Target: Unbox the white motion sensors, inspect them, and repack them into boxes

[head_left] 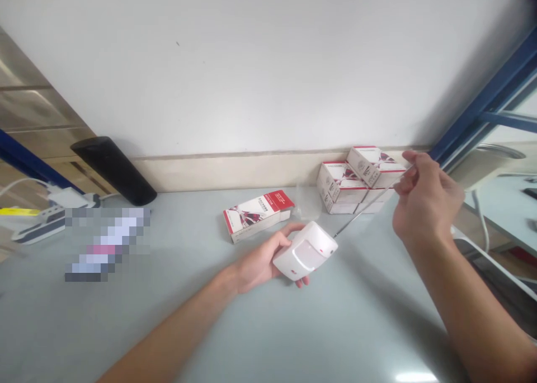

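My left hand [262, 260] is shut around a white plastic sensor unit [305, 250], which looks like a motion detector. A thin metal rod antenna [361, 209] runs up and right from the unit. My right hand [425, 201] pinches the rod's far end between thumb and fingers, above the table. Behind the unit stands a small clear plastic piece [306, 202]. A white and red product box [255, 215] lies to its left, close to my left hand. Several similar boxes [352, 181] are stacked against the wall, just left of my right hand.
The pale grey table [201, 321] meets a white wall with a beige skirting strip. On the left are a black cylindrical object [113, 170], a power strip [42, 226] and a pixelated item [107, 243]. A blue metal frame [482, 103] stands at right.
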A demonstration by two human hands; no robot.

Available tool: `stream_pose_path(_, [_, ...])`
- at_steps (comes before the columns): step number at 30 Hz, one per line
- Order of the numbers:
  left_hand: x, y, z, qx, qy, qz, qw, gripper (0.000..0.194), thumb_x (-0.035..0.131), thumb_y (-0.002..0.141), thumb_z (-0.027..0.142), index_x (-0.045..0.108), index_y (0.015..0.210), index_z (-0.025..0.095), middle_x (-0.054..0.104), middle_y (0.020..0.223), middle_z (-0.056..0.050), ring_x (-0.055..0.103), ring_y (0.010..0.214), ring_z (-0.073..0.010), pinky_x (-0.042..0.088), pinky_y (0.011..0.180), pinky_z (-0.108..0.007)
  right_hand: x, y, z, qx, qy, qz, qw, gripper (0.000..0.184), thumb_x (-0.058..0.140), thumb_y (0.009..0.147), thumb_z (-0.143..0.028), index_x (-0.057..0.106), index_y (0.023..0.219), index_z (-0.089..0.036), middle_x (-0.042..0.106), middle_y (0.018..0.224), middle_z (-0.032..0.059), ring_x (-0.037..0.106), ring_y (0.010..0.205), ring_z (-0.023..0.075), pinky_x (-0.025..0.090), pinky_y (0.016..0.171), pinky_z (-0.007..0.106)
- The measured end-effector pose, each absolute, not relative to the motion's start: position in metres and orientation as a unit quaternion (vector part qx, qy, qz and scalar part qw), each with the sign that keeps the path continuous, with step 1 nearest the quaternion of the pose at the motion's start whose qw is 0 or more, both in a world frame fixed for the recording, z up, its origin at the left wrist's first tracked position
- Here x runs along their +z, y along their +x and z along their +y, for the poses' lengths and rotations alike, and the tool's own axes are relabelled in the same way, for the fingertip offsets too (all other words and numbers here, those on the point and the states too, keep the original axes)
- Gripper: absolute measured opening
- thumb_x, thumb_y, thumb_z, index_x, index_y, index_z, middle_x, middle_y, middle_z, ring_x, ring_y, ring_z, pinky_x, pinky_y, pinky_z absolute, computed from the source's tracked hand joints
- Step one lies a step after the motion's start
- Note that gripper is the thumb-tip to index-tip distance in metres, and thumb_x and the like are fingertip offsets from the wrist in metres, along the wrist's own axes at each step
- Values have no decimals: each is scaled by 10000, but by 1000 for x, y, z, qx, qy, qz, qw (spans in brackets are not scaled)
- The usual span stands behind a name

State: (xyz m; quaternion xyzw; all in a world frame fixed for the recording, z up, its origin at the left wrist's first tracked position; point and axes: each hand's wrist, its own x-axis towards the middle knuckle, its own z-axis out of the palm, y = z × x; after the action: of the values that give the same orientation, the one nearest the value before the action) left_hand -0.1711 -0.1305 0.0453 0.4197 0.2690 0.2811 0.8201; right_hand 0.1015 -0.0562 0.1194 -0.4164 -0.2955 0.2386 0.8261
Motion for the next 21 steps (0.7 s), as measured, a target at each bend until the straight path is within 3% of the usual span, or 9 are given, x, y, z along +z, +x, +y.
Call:
stream_pose_path(3, [49, -177, -127, 278, 430, 276, 814, 472, 417, 980, 352, 480, 1439, 263, 695, 1185, -129, 722, 886, -282, 538, 756, -422, 125, 114, -57, 229, -405, -282, 839, 131, 738, 788, -245, 743, 694, -154, 671, 840, 57, 354, 546, 53, 225, 432, 227])
stream_pose_path(8, [57, -185, -122, 258, 467, 301, 791, 469, 387, 1012, 376, 501, 1447, 246, 716, 1135, -136, 728, 870, -281, 526, 715, -380, 126, 128, -57, 265, -413, -242, 837, 62, 748, 811, -193, 791, 788, -156, 515, 681, -17, 345, 531, 48, 287, 423, 179])
stream_pose_path(11, [54, -187, -120, 261, 457, 292, 799, 467, 388, 1024, 377, 527, 1446, 234, 722, 1103, -137, 724, 832, -275, 521, 700, -378, 123, 128, -55, 267, -422, -252, 829, 84, 773, 824, -233, 789, 816, -151, 475, 655, -37, 326, 521, 43, 291, 416, 168])
stream_pose_path(15, [44, -188, -118, 298, 386, 252, 836, 460, 451, 995, 365, 569, 1416, 223, 683, 1223, -156, 713, 949, -315, 546, 734, -427, 117, 125, -52, 251, -432, -277, 821, 185, 795, 854, -345, 764, 844, -163, 368, 581, -80, 264, 492, 53, 254, 398, 180])
stream_pose_path(17, [41, -189, -117, 306, 362, 249, 844, 457, 477, 989, 355, 578, 1415, 223, 675, 1251, -156, 710, 974, -320, 544, 785, -455, 114, 126, -50, 257, -436, -271, 819, 253, 843, 824, -370, 696, 771, -171, 352, 564, -89, 255, 489, 54, 236, 392, 179])
stream_pose_path(21, [40, -191, -116, 294, 360, 239, 852, 488, 506, 972, 319, 571, 1447, 224, 664, 1294, -158, 701, 1001, -323, 523, 833, -476, 109, 128, -45, 291, -421, -257, 820, 562, 916, 773, -408, 408, 632, -217, 308, 537, -107, 238, 481, 58, 240, 382, 174])
